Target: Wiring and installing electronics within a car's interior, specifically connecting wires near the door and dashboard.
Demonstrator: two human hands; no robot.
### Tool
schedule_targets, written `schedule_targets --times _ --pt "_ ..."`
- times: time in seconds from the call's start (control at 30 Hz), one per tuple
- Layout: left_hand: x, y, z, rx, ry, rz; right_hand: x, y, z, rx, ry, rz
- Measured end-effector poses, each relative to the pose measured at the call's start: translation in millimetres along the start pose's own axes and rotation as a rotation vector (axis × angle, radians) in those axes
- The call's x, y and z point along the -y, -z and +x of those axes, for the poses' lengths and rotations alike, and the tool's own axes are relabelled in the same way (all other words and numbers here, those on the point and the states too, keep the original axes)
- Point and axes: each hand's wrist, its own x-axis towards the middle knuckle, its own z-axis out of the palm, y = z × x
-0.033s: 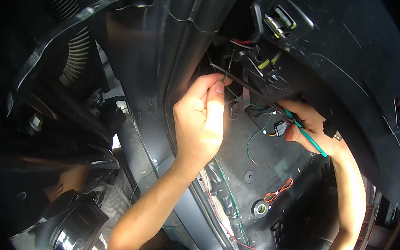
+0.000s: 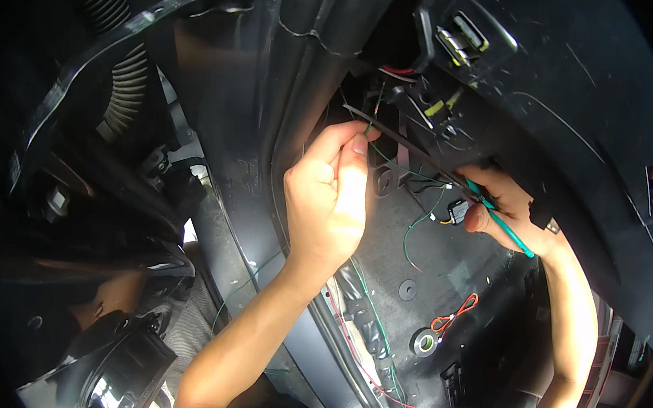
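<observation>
My left hand is closed, thumb and fingertips pinching a thin green wire near its bared copper end. A long, flat dark strip crosses the wire right at these fingertips. Its free end pokes out to the left, and its other end runs to my right hand. That hand is closed around a teal-handled tool, whose handle sticks out below the thumb. The tool's jaws are hidden. Whether the strip is tape or part of the tool, I cannot tell.
A dark dashboard panel overhangs my right hand. Below, a small connector module, an orange wire bundle and a black tape roll lie on the car floor. Loose wires follow the door sill.
</observation>
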Motion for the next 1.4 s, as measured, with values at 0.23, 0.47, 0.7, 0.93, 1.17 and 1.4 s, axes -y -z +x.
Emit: schedule_targets --times 0.23,0.47,0.7,0.93,1.17,1.4 --pt "-5 4 3 0.023 -0.019 0.226 -35 -14 -20 -0.176 -0.120 -0.424" --pt "1 -9 19 0.030 -0.205 0.155 -2 -10 -5 -0.238 0.031 -0.146" --pt "5 -1 9 0.029 -0.231 0.145 -18 -32 -9 -0.056 -0.016 0.314" --pt "7 -9 5 -0.091 -0.242 0.208 -38 -48 -10 -0.284 0.056 -0.012" --pt "-18 -4 3 0.043 0.360 -0.656 -33 -29 14 -0.031 0.060 0.000" --pt "-23 5 5 0.093 0.582 -0.941 -46 -29 11 -0.028 0.056 -0.022"
